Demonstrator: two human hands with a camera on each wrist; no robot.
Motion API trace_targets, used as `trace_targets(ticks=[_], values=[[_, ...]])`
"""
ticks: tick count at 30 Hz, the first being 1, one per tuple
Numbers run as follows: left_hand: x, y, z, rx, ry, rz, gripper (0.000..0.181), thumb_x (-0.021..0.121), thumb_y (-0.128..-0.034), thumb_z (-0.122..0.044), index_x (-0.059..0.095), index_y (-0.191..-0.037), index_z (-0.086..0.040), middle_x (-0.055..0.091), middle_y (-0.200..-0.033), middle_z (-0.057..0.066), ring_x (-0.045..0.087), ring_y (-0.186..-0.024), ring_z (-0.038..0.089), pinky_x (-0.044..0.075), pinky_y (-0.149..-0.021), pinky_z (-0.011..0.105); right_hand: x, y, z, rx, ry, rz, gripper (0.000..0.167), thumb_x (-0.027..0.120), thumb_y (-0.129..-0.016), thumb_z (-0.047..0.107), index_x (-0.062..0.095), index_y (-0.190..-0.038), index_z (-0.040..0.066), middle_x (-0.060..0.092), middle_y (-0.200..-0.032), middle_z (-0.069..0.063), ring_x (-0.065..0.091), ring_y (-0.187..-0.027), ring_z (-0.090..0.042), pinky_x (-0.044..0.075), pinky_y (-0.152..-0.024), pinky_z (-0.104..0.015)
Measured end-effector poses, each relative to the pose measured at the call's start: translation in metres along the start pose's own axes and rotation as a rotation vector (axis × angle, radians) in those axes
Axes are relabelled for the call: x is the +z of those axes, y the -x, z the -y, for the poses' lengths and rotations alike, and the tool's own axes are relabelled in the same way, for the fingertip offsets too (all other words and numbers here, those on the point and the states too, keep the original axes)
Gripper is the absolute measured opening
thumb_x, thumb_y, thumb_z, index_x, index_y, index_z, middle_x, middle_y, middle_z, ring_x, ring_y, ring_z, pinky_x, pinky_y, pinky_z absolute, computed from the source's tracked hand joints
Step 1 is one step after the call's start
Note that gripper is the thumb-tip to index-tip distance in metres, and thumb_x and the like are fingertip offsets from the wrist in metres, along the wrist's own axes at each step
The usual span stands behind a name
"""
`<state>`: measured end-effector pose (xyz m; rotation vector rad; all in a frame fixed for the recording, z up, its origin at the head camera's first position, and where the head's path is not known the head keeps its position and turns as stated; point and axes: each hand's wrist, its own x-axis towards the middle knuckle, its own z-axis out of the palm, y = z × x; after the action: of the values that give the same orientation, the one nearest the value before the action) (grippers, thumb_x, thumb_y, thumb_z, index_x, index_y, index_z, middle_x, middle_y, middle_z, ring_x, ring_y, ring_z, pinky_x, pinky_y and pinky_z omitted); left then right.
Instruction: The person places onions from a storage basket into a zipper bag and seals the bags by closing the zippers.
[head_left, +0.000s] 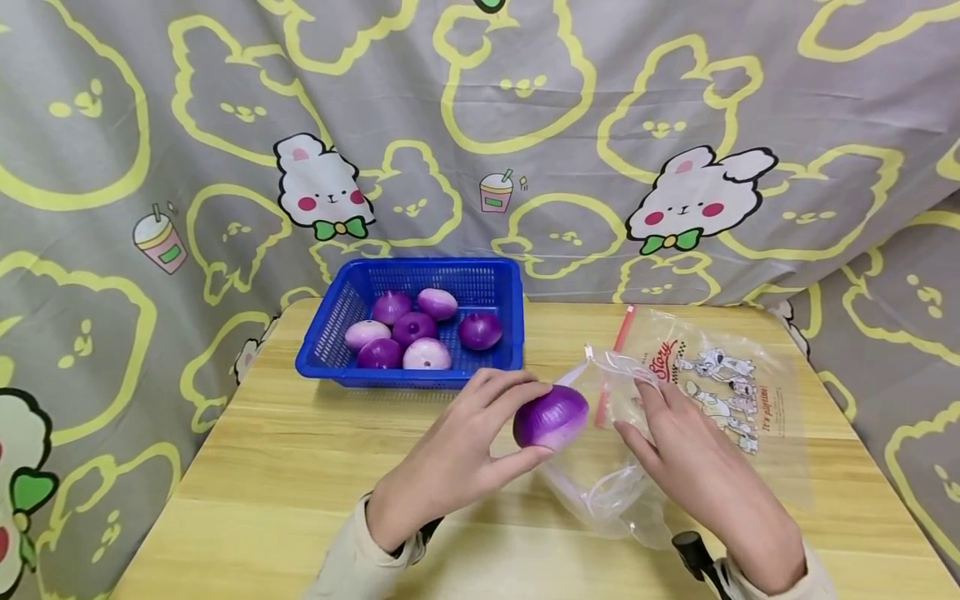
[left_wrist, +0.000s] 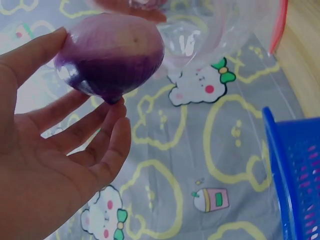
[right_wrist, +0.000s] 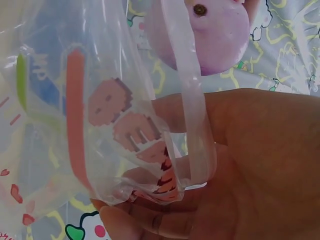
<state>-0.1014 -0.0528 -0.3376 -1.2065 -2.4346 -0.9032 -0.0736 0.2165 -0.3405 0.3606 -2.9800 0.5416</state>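
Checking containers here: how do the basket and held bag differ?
The basket is blue, the held bag clear. The basket has a firm shape; the held bag is limp and creased. The basket stands untouched on the table; the right hand grips the held bag. Both are open.

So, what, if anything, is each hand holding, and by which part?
The left hand holds an onion by its sides; the right hand, a clear bag by its open edge.
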Motion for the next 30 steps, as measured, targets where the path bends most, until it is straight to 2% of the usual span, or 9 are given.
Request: trace_targets(ticks=[6,15,17,19,22,27,30], values=[[0.012,-0.001,-0.003,0.004,0.007,0.011,0.051,0.07,-0.0927,-0.037,0.055,-0.135,-0.013,0.055,-0.136,0.002,0.049,-0.125,0.015,0.045,-0.105,0.032,0.0,0.001,0.005,-0.021,-0.008,-0.048,0.059,0.062,-0.098,0.028,0.046,-0.139,-0.01,0.05,-0.134,-0.035,0.049,-0.123,-0.053,0.041,-0.099,-0.066],[0.028,0.0,-0.004,0.045,-0.137,-0.004,0.052,0.072,-0.0918,-0.035,0.061,-0.133,-0.007,0.054,-0.139,0.011,0.052,-0.128,0.024,0.04,-0.111,0.043,-0.001,0.004,0.013,-0.033,-0.01,-0.069,0.058,0.06,-0.099,0.031,0.047,-0.14,-0.008,0.047,-0.138,-0.036,0.047,-0.126,-0.053,0.04,-0.1,-0.067],[0.029,-0.001,-0.004,0.055,-0.18,-0.027,0.051,0.074,-0.0897,-0.035,0.063,-0.131,-0.006,0.053,-0.138,0.011,0.052,-0.124,0.024,0.042,-0.108,0.042,-0.001,0.005,0.014,-0.035,-0.012,-0.069,0.057,0.06,-0.1,0.031,0.047,-0.14,-0.007,0.047,-0.138,-0.035,0.047,-0.126,-0.052,0.04,-0.099,-0.066],[0.031,-0.002,-0.005,0.066,-0.235,-0.055,0.05,0.077,-0.0873,-0.036,0.066,-0.127,-0.006,0.052,-0.136,0.011,0.051,-0.119,0.025,0.046,-0.1,0.039,0.0,0.005,0.015,-0.045,-0.011,-0.082,0.056,0.06,-0.099,0.031,0.048,-0.139,-0.007,0.051,-0.135,-0.033,0.05,-0.123,-0.05,0.043,-0.097,-0.065],[0.032,-0.003,-0.004,0.073,-0.311,-0.089,0.048,0.078,-0.0842,-0.039,0.07,-0.122,-0.01,0.048,-0.138,0.013,0.045,-0.118,0.026,0.043,-0.092,0.039,0.0,0.005,0.016,-0.065,-0.011,-0.108,0.054,0.062,-0.098,0.028,0.05,-0.137,-0.007,0.055,-0.13,-0.03,0.055,-0.119,-0.047,0.047,-0.094,-0.062],[0.035,-0.005,-0.002,0.073,-0.341,-0.11,0.048,0.081,-0.0804,-0.04,0.07,-0.117,-0.012,0.038,-0.149,0.017,0.033,-0.137,0.035,0.035,-0.107,0.051,0.0,0.006,0.017,-0.083,-0.022,-0.145,0.049,0.063,-0.098,0.026,0.052,-0.133,-0.005,0.057,-0.128,-0.026,0.057,-0.116,-0.044,0.048,-0.093,-0.061],[0.037,-0.005,0.0,0.071,-0.339,-0.099,0.048,0.081,-0.0807,-0.039,0.069,-0.117,-0.01,0.036,-0.15,0.018,0.029,-0.141,0.037,0.031,-0.111,0.054,-0.001,0.007,0.018,-0.09,-0.03,-0.158,0.046,0.063,-0.098,0.027,0.053,-0.132,-0.003,0.057,-0.129,-0.023,0.057,-0.118,-0.042,0.048,-0.094,-0.06]])
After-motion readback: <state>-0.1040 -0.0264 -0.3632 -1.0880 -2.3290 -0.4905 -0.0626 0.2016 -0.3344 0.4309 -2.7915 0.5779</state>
